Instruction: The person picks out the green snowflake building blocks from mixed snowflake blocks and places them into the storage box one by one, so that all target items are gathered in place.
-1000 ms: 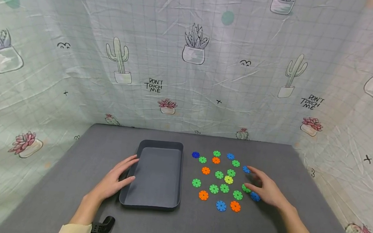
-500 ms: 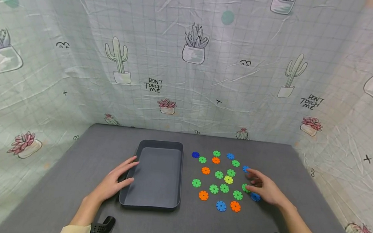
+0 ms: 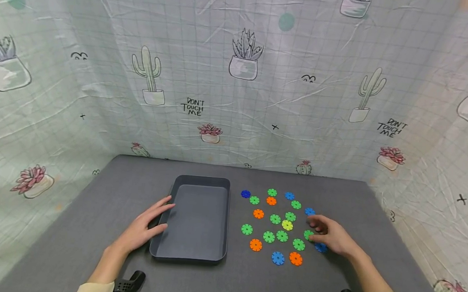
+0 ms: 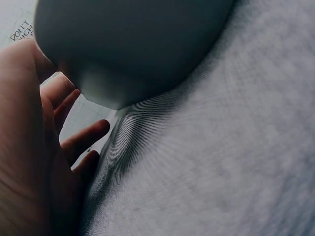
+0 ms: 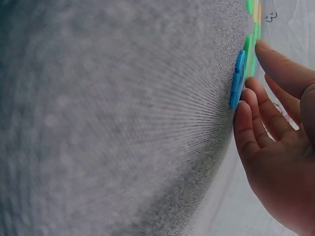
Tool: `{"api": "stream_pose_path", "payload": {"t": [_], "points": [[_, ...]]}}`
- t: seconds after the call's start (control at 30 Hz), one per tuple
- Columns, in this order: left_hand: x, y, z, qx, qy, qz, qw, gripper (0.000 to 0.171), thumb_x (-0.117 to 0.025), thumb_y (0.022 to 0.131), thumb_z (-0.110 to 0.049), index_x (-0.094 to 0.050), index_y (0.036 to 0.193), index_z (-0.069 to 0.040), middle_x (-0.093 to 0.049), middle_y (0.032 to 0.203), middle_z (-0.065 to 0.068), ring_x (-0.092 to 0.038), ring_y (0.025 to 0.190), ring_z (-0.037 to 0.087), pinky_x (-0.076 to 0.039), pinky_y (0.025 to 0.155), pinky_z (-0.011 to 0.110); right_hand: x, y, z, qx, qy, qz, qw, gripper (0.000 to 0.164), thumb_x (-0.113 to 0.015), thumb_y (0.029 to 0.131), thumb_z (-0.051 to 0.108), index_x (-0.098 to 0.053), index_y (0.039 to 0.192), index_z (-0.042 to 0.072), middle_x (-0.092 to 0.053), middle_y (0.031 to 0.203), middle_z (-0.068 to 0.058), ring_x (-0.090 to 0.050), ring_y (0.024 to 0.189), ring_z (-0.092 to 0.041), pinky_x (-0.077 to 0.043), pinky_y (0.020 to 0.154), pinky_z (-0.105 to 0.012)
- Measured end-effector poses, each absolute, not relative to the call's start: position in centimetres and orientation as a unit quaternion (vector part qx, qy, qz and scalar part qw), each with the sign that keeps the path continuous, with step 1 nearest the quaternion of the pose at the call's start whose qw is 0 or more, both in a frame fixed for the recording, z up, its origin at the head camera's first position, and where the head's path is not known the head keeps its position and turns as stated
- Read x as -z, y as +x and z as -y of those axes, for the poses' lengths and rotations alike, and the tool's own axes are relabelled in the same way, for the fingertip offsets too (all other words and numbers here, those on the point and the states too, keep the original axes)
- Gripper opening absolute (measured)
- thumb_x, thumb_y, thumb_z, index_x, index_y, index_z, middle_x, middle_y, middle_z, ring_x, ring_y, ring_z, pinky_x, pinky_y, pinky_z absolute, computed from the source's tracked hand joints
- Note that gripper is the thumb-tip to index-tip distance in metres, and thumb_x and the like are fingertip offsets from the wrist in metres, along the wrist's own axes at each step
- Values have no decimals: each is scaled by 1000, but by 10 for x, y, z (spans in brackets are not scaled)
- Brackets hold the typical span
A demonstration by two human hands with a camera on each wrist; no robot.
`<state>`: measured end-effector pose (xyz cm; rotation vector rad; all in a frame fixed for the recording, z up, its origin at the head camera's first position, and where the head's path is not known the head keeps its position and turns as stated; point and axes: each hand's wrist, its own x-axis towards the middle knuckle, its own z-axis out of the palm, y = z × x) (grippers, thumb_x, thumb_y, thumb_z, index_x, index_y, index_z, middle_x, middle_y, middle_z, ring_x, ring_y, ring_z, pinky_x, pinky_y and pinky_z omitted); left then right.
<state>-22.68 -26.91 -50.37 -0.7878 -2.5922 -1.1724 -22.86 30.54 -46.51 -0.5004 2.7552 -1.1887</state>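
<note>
A dark grey rectangular tray [image 3: 196,223] lies on the left of the table, with nothing in it. My left hand [image 3: 140,230] is at its left rim, fingers extended and fingertips over the edge; firm contact cannot be told. To the right, flat notched plastic discs in green, orange, blue and yellow are scattered. My right hand [image 3: 336,238] hovers at their right side, fingers loosely bent, nothing held. Its thumb is close to a green disc [image 3: 307,234], a blue disc [image 3: 309,211] lies beyond the fingers, and another blue disc [image 3: 321,247] is partly under the hand.
An orange disc [image 3: 295,259] and a blue disc [image 3: 278,258] lie nearest the front. A yellow disc [image 3: 287,225] sits amid several green ones. The grey table [image 3: 248,284] ends at a cactus-print curtain [image 3: 279,99] behind and at the sides.
My right hand has drawn slightly back and its fingers have bent more, uncovering more of the far-right blue disc. My left hand and the tray have barely moved.
</note>
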Motion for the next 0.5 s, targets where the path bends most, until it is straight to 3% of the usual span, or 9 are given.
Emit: {"api": "stream_pose_path", "payload": {"t": [0.3, 0.5], "points": [[504, -226, 270, 402, -267, 872, 84, 56, -68, 96, -17, -50, 149, -8, -29, 164, 8, -26, 149, 27, -27, 105, 68, 463, -228, -302, 369, -164, -914, 38, 44, -79, 86, 8, -64, 125, -7, -66, 119, -20, -59, 100, -31, -50, 82, -40], [503, -224, 269, 406, -263, 872, 77, 57, -68, 96, -19, -50, 149, -8, -29, 164, 9, -26, 149, 29, -27, 104, 69, 463, -226, -302, 362, -159, -918, 35, 38, -79, 86, 7, -68, 120, -5, -67, 115, -18, -59, 95, -29, -50, 79, -37]]}}
